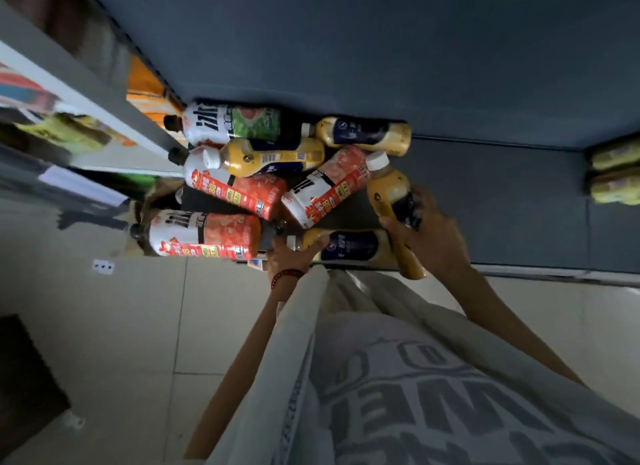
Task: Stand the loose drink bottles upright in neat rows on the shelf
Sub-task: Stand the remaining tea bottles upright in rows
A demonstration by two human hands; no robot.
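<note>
Dark blue shelf (pixel 485 194), low, seen from above over the person's grey printed shirt (pixel 415 395). Pale tiled floor (pixel 138 326) in front of it.

Loose bottles lie in a heap on the left part of the shelf board, none upright.
- Four large red-and-white bottles, all on their sides: one at the front edge (pixel 204 236), two crossed in the middle (pixel 235 187) (pixel 322 187), and one with a green label at the back (pixel 235 121).
- Smaller yellow bottles with dark labels: one on top of the heap (pixel 270 156), one at the back (pixel 363 132).
- Held yellow bottle (pixel 388 191): tilted, white cap pointing into the shelf, base over the front edge.
- Front yellow bottle (pixel 349 246): lying along the front edge.

Far right of shelf: yellow-green items (pixel 616 173), blurred, possibly more bottles.

Right hand (pixel 426 229): wrapped round the body of the held yellow bottle.
Left hand (pixel 284 256): fingers curled over the neck end of the front yellow bottle. Red bead bracelet (pixel 285 277) on that wrist.
</note>
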